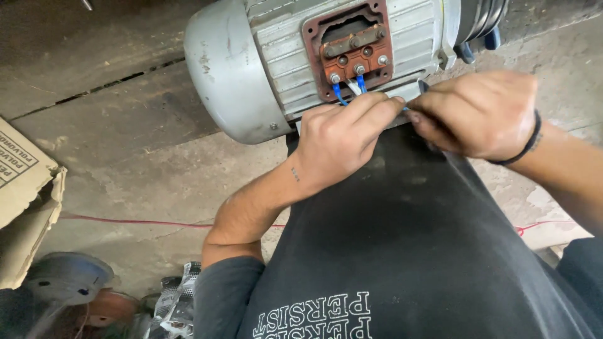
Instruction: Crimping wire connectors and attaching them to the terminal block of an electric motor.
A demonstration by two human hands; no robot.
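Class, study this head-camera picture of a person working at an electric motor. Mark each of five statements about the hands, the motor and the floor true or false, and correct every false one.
1. The terminal box of the electric motor has its cover off, so the studs show. True.
2. The wires at the terminals have red sleeves. False: they are blue, with a white one between them.
3. The left hand and the right hand meet just below the terminal box. True.
4. The right wrist is bare. False: it wears a black band.
5. A thin red wire lies across the concrete floor. True.
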